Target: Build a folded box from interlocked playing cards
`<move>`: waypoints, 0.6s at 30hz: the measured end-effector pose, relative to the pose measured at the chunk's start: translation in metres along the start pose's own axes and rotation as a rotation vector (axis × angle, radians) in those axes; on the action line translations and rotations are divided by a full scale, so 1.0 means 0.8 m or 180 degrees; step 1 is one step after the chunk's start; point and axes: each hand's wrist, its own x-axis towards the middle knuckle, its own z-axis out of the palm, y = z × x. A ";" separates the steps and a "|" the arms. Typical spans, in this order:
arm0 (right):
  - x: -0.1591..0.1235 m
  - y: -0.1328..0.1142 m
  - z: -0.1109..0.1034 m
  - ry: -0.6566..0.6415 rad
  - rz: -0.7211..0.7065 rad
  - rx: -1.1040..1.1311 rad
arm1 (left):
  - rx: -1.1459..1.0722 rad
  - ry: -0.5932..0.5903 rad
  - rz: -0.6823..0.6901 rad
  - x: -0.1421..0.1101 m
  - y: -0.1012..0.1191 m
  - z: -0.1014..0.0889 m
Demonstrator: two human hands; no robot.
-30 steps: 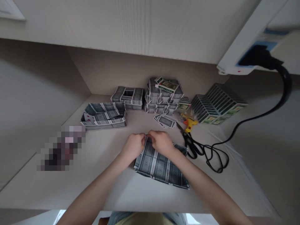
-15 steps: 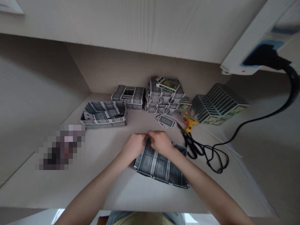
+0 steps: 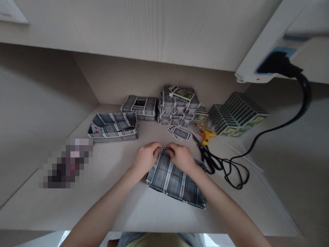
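Note:
A box made of playing cards [image 3: 177, 180], its card backs patterned grey and white, lies at a slant on the table in front of me. My left hand [image 3: 147, 156] pinches its far left edge, thumb and fingers pressed together. Close beside it, my right hand [image 3: 181, 156] is closed on the same far edge, its forearm crossing above the box's right part. Beyond my hands lies a small pile of loose playing cards [image 3: 181, 133]. Black-handled scissors [image 3: 208, 159] and a yellow glue gun [image 3: 206, 134] rest to the right of it.
An open card tray [image 3: 113, 128] stands at the left, with a card box with a cut-out [image 3: 140, 106] behind it. Stacked card boxes [image 3: 177, 106] carry a small card pack. Several packs [image 3: 239, 115] stand right. A black cord [image 3: 272, 132] runs up to a power strip [image 3: 264, 65].
My two hands have moved slightly apart along the box's far edge, and both still grip it. The whole view has shifted a little.

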 end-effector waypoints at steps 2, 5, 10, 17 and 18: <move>0.001 0.002 0.001 0.0014 0.0023 0.0078 | 0.0102 -0.0051 0.0071 0.001 -0.003 -0.002; 0.002 0.002 0.001 0.0011 -0.0006 0.0163 | 0.0252 -0.0211 0.0167 0.001 -0.007 -0.006; 0.000 -0.001 0.000 -0.0057 -0.0040 0.0168 | 0.0523 -0.0442 0.0165 0.002 -0.002 -0.009; -0.002 -0.002 0.002 -0.0047 -0.0110 0.0135 | 0.0414 -0.0544 0.0276 0.001 0.009 -0.007; -0.002 -0.002 0.002 -0.0036 -0.0125 0.0131 | 0.0326 -0.0529 0.0257 0.001 0.009 -0.007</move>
